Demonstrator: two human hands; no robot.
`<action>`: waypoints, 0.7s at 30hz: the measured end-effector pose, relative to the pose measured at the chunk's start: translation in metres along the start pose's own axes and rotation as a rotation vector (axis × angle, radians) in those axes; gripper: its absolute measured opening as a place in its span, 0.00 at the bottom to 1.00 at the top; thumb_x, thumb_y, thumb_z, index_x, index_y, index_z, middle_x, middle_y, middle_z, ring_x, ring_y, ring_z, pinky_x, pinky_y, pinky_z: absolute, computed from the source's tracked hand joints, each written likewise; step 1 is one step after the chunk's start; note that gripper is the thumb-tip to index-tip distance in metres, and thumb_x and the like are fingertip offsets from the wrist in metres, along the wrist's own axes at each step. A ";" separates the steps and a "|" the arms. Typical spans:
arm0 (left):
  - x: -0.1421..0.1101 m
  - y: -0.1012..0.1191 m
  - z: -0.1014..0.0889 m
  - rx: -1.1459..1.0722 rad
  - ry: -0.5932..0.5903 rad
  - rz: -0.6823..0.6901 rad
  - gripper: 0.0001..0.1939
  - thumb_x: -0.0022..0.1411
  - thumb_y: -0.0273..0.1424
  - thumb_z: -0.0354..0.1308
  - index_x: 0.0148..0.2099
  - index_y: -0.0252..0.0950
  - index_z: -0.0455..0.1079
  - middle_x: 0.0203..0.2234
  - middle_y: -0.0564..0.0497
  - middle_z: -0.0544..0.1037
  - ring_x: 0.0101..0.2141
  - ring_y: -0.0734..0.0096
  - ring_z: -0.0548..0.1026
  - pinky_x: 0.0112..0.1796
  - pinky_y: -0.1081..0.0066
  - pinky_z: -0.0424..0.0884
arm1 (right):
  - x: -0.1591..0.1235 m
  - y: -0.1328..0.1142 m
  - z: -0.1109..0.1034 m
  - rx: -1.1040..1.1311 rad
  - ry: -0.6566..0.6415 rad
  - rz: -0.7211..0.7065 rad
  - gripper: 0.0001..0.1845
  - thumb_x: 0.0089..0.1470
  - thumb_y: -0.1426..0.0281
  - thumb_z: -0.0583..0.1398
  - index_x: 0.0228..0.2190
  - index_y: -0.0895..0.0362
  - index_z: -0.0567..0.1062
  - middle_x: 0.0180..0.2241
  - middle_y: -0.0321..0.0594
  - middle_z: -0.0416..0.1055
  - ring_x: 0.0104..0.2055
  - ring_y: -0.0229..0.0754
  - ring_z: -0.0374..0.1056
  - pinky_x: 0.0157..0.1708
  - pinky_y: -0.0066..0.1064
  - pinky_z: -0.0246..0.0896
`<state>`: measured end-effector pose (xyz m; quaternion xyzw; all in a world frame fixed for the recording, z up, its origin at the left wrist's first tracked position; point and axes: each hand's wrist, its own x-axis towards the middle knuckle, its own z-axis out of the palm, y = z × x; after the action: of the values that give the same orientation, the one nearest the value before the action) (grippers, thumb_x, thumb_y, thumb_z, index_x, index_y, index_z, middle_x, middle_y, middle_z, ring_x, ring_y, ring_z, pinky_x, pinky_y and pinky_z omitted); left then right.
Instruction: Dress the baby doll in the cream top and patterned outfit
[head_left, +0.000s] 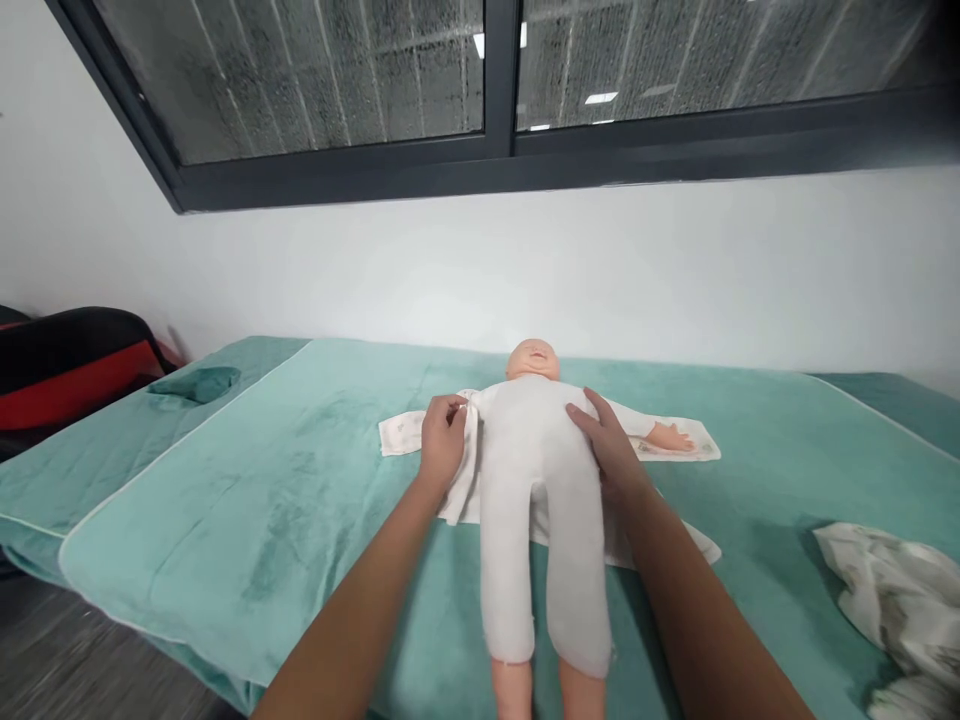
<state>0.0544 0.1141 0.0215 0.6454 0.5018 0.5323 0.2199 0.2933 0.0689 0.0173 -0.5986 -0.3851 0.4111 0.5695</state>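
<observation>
A baby doll (pixel 534 430) with a white cloth body lies on its back, head toward the wall and legs toward me. Under it is spread a white patterned baby shirt (pixel 465 505), one sleeve out at the left and the other beneath the doll's hand at the right. My left hand (pixel 443 437) is closed in a pinch on the shirt's edge, beside the doll's arm on the left. Against the doll's right-hand side in view rests my right hand (pixel 606 440), thumb and forefinger stretched apart over its chest and shoulder; the other fingers are mostly hidden.
A teal sheet (pixel 247 540) covers the bed. Crumpled white patterned cloth (pixel 904 600) lies at the right edge. A black and red object (pixel 82 370) stands at the far left. Behind the bed are a white wall (pixel 360 270) and a dark-framed window (pixel 495 150).
</observation>
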 end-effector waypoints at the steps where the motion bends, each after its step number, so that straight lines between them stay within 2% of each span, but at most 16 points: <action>1: 0.003 0.005 0.003 -0.036 -0.005 -0.024 0.07 0.63 0.27 0.50 0.41 0.36 0.69 0.38 0.49 0.75 0.38 0.69 0.73 0.44 0.67 0.68 | -0.002 0.001 0.004 0.014 -0.019 -0.008 0.47 0.46 0.49 0.64 0.64 0.45 0.56 0.61 0.41 0.63 0.54 0.51 0.69 0.51 0.41 0.69; 7: 0.023 0.040 0.017 -0.081 -0.059 -0.029 0.08 0.62 0.25 0.51 0.41 0.36 0.69 0.38 0.49 0.76 0.39 0.70 0.73 0.44 0.68 0.68 | -0.009 0.006 0.024 0.069 -0.146 -0.026 0.50 0.47 0.52 0.65 0.65 0.44 0.50 0.58 0.43 0.66 0.56 0.51 0.68 0.52 0.43 0.68; 12: 0.030 0.075 0.029 -0.076 -0.174 0.051 0.08 0.62 0.23 0.50 0.40 0.37 0.70 0.39 0.49 0.77 0.39 0.69 0.74 0.45 0.67 0.69 | -0.011 0.008 0.024 0.162 -0.195 0.001 0.52 0.46 0.53 0.66 0.66 0.42 0.47 0.59 0.43 0.64 0.54 0.49 0.69 0.51 0.43 0.69; 17: 0.020 0.105 0.039 0.016 -0.282 0.158 0.10 0.61 0.21 0.51 0.39 0.38 0.71 0.37 0.50 0.79 0.39 0.67 0.75 0.43 0.66 0.70 | -0.014 0.004 0.023 0.304 -0.160 0.026 0.58 0.44 0.53 0.67 0.66 0.41 0.41 0.63 0.41 0.60 0.52 0.48 0.71 0.47 0.41 0.72; 21: -0.004 0.118 0.031 0.257 -0.353 0.275 0.13 0.60 0.20 0.51 0.44 0.39 0.70 0.41 0.48 0.78 0.40 0.62 0.76 0.42 0.64 0.70 | -0.017 0.000 0.026 0.342 -0.172 0.061 0.59 0.44 0.55 0.67 0.67 0.42 0.39 0.64 0.43 0.57 0.52 0.48 0.71 0.47 0.40 0.72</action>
<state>0.1317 0.0714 0.1055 0.8132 0.4266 0.3680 0.1460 0.2629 0.0624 0.0177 -0.4673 -0.3386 0.5374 0.6149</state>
